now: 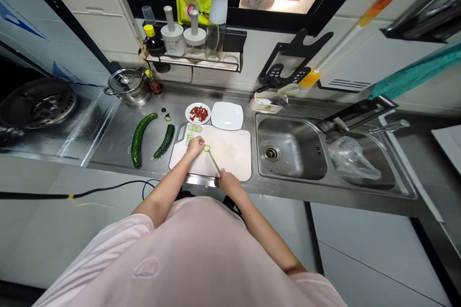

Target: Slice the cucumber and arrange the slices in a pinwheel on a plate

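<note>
My right hand [229, 183] is closed round the handle of a knife [214, 160] at the front edge of the white cutting board [234, 153]. The blade points up and left, its tip by a round cucumber slice [206, 148]. My left hand [195, 147] rests over the board's left half, fingers bent close to that slice; what is under them is too small to tell. Several cucumber slices [195, 128] lie at the board's upper left. On the steel counter to the left are a long cucumber [140, 140] and a shorter cucumber piece [164, 141].
Behind the board stand a plate of chopped red pieces [198, 113] and a white square plate [227, 115]. A lidded pot [130, 87] is at the back left, a pan [39, 103] farther left. The sink [291, 148] lies right. A shelf [194, 60] holds jars.
</note>
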Demonstrator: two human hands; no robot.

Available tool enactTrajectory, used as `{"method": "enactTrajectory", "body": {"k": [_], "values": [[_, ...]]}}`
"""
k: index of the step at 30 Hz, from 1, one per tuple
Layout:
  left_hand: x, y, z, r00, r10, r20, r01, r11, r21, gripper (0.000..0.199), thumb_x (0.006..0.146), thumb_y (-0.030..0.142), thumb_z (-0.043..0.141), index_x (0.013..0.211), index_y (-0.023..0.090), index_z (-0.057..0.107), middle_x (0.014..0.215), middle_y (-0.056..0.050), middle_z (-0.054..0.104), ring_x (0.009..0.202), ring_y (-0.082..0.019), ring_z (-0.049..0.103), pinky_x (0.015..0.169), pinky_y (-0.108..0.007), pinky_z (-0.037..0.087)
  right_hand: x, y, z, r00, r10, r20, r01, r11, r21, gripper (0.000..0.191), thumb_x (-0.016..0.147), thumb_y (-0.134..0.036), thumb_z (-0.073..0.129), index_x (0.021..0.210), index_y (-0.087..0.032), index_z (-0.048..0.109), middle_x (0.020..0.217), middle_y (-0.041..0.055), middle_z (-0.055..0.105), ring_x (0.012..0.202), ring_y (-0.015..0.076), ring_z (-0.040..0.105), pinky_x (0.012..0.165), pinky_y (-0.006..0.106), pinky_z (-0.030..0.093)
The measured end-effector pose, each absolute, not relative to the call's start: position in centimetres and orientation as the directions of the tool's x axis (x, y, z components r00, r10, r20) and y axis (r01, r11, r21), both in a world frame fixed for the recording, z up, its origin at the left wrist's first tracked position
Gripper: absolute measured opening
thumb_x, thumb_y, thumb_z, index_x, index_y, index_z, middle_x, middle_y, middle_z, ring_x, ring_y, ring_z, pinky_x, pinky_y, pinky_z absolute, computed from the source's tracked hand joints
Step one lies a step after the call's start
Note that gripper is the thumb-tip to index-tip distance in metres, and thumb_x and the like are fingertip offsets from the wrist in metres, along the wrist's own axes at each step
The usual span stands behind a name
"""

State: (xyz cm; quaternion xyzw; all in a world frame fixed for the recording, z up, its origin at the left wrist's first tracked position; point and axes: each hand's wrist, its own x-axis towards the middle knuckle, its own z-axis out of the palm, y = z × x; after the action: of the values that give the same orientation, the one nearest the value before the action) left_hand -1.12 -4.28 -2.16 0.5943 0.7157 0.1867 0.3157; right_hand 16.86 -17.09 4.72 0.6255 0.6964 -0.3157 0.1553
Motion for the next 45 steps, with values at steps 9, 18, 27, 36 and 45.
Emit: {"method": "enactTrajectory", "body": {"k": [9, 18, 27, 36, 45], "values": [[-1.2, -4.2, -2.4, -0.089, 0.971, -0.222, 0.741, 0.213, 0.637, 0.014, 0.070, 0.016, 0.061, 0.082, 0.019, 0.065, 0.072, 0.000, 0.064, 0.070, -0.013, 0.057, 0.066, -0.023, 0.040, 17.1, -17.5, 5.0, -0.174, 0.766, -0.619, 0.969, 0.021, -0.246, 0.022, 0.089, -0.016, 0.035, 0.105, -0.015, 0.050, 0.096, 0.0149, 0.065, 0.089, 0.0246, 0.063, 0.066, 0.029, 0.040], [-1.2, -4.2, -2.3, -0.086, 0.971, -0.223, 0.749, 0.210, 0.629, 0.016, 0.070, 0.016, 0.060, 0.085, 0.019, 0.066, 0.073, -0.001, 0.065, 0.071, -0.013, 0.058, 0.068, -0.023, 0.041, 16.5, -16.5, 4.8, -0.164, 0.768, -0.619, 0.969, 0.009, -0.246, 0.021, 0.090, -0.018, 0.036, 0.107, -0.015, 0.049, 0.097, 0.0149, 0.064, 0.091, 0.0246, 0.063, 0.068, 0.029, 0.041], [-1.2, -4.1, -2.8, -0.088, 0.972, -0.216, 0.752, 0.207, 0.625, 0.016, 0.070, 0.015, 0.060, 0.084, 0.019, 0.066, 0.073, 0.000, 0.065, 0.071, -0.013, 0.058, 0.068, -0.023, 0.041, 15.5, -15.4, 4.4, -0.153, 0.783, -0.603, 0.970, 0.001, -0.244, 0.021, 0.090, -0.017, 0.036, 0.108, -0.015, 0.048, 0.099, 0.0154, 0.064, 0.092, 0.0247, 0.063, 0.068, 0.030, 0.043], [-1.1, -4.2, -2.6, -0.093, 0.971, -0.219, 0.755, 0.212, 0.620, 0.017, 0.070, 0.016, 0.061, 0.086, 0.019, 0.066, 0.074, -0.001, 0.065, 0.072, -0.014, 0.058, 0.069, -0.023, 0.042, 15.3, -15.0, 5.2, -0.155, 0.772, -0.616, 0.970, 0.000, -0.244, 0.023, 0.091, -0.016, 0.035, 0.110, -0.015, 0.048, 0.100, 0.0161, 0.063, 0.094, 0.0239, 0.062, 0.070, 0.029, 0.043], [-1.2, -4.2, -2.6, -0.089, 0.971, -0.221, 0.751, 0.211, 0.626, 0.016, 0.070, 0.018, 0.061, 0.086, 0.019, 0.066, 0.077, -0.002, 0.066, 0.073, -0.014, 0.058, 0.070, -0.023, 0.042, 15.6, -14.7, 5.7, -0.169, 0.769, -0.617, 0.970, 0.018, -0.244, 0.024, 0.088, -0.016, 0.038, 0.110, -0.014, 0.048, 0.101, 0.0163, 0.063, 0.095, 0.0258, 0.062, 0.071, 0.031, 0.043]]}}
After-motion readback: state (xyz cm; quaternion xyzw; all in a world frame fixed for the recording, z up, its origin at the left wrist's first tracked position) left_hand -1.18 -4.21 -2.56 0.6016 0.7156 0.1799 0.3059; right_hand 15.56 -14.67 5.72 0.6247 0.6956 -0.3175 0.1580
